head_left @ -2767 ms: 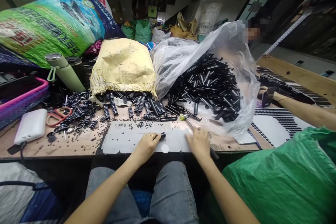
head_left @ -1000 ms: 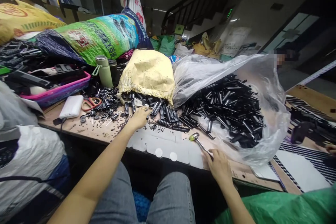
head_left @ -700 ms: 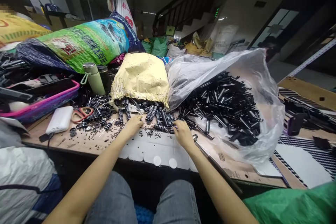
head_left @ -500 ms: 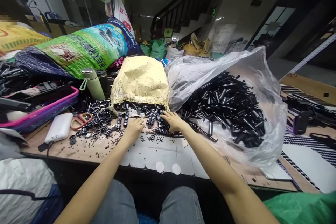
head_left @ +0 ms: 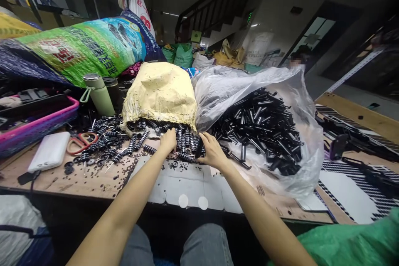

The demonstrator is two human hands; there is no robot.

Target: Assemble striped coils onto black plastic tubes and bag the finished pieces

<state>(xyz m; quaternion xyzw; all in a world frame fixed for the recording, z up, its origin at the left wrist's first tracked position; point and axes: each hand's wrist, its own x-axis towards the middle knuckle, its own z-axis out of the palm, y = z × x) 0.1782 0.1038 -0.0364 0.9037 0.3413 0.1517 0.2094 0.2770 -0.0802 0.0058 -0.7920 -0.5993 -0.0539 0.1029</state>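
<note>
In the middle of the table lies a cluster of black ribbed cylinders, several of them side by side in a row. My left hand rests against the left end of this row, fingers stretched forward, their tips partly hidden. At the right end is my right hand, thumb and fingers apart around a dark cylindrical piece; whether it grips that piece is unclear. A pale yellow sack lies directly behind, with more ribbed cylinders spilling from its mouth.
A clear plastic bag of black tubes stands at right. Scissors, a white power bank, a green flask and a pink-rimmed basket lie left. Tiny black rings are scattered over the board.
My left hand has moved forward and right to the row of cylinders. My right hand has come round the row's right end. The view has shifted slightly right.
</note>
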